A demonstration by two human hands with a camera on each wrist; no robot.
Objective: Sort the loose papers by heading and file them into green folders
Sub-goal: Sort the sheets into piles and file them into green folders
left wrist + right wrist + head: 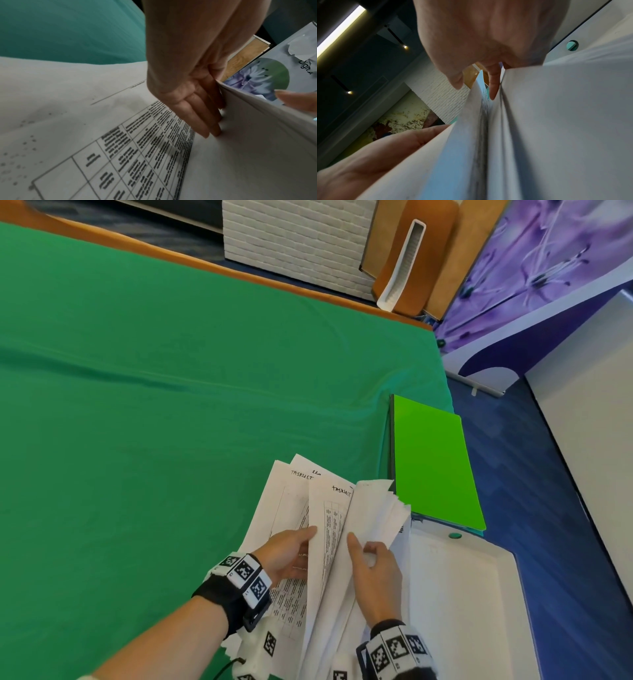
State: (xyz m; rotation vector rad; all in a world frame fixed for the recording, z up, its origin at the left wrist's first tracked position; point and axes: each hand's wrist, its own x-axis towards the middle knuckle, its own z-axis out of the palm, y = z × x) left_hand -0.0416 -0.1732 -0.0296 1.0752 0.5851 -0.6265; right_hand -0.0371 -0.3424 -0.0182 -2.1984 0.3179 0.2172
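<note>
A fanned stack of loose white papers (284,501) is held above the near right part of the green table. Two sheets show a handwritten "TASKLIST" heading. My left hand (303,541) pinches one lifted sheet: its thumb lies on the sheet's edge, and its straight fingers (197,115) lie on a printed table sheet (120,148) below, pressed into the fold. My right hand (368,556) grips the right part of the stack, its index finger (493,83) pushed between sheets (556,121). A bright green folder (431,463) lies closed at the table's right edge.
A white tray (472,594) with a small green button (455,535) sits right of the papers, below the folder. The green tablecloth (154,405) spreads left and far. Beyond the table stand a white brick panel (298,237), brown boards and a purple flower banner (548,261).
</note>
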